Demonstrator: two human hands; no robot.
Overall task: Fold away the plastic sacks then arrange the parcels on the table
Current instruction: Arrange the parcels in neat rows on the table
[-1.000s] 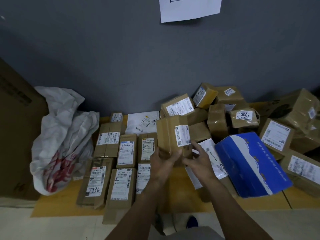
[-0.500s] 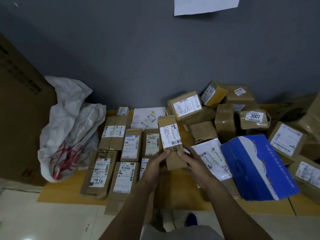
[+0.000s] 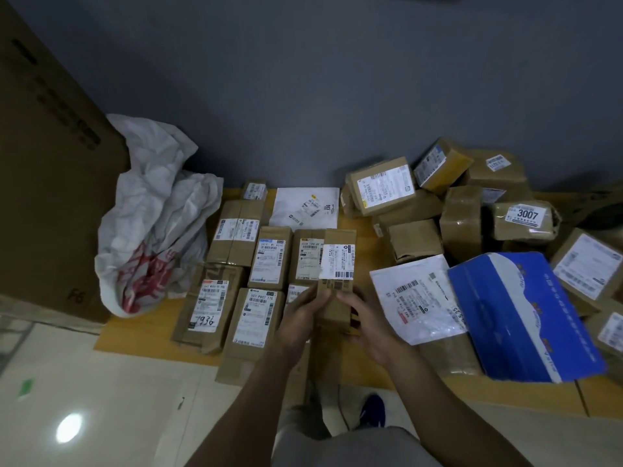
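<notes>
both hands (image 3: 337,315) hold a brown parcel (image 3: 338,264) over the table (image 3: 151,332).

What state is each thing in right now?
Held parcel: in both hands, label up.
Left hand: gripping its near end.
Right hand: gripping its near end.
Plastic sack: crumpled, not folded.
Rowed parcels: flat, labels up.
Piled parcels: jumbled, unsorted.
Blue box: tilted on the pile.

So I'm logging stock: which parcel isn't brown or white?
The blue box on the right, lying flat beside the white mailer; every other parcel is brown cardboard or white.
</notes>
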